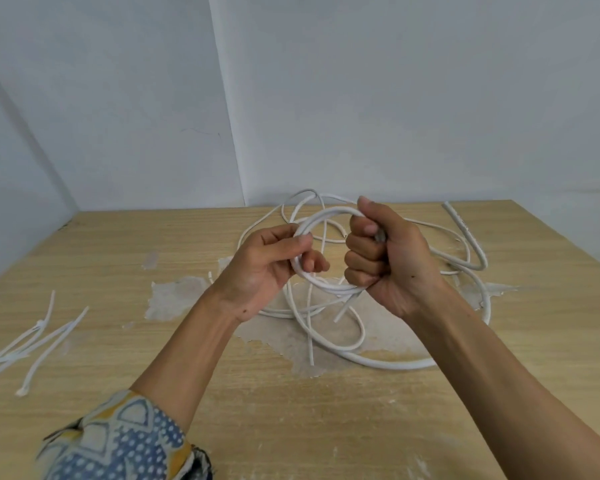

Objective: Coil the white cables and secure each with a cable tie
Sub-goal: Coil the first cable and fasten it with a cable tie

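Two hands are used on one white coil (331, 211), held up over the middle of the tabletop (118, 237). Its left side is pinched by the left hand (274, 261); its right side is gripped by the right hand (385, 258). Cable ties (41, 323) are laid near the left edge, closest to the left hand.

The coil (326, 215) and the loose cables (395, 366) are white, as are the cable ties (42, 341). The bench (326, 427) is pale yellow-brown wood grain with whitish-grey worn patches (174, 296). The sleeve (125, 441) is blue with white dots, plus yellow and cream pointed shapes. The wall (395, 98) is pale grey-blue.
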